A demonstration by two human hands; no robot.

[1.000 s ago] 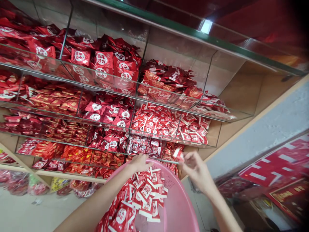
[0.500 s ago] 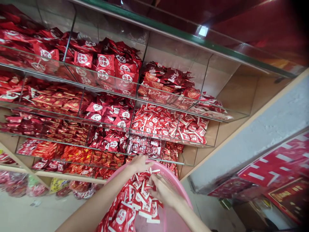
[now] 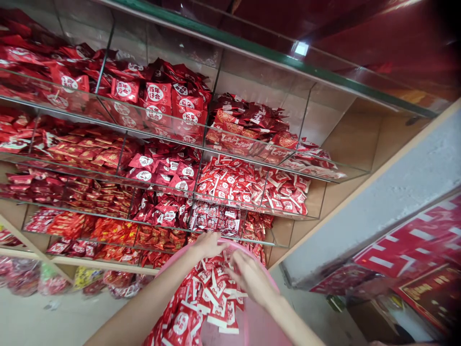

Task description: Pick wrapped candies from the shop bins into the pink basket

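Fingers of the right hand (image 3: 252, 278) curled, slightly apart, inside the pink plastic basket (image 3: 260, 327); grip hidden from me | left hand (image 3: 209, 244) at its far rim, hold unclear | red-and-white wrapped packets (image 3: 218, 289) inside it | a slipping rim hold could tip it, spilling them

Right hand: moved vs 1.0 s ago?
Yes: the right hand went left and down in view, away from the shelf's wooden right edge, to over the packets in the pink basket.
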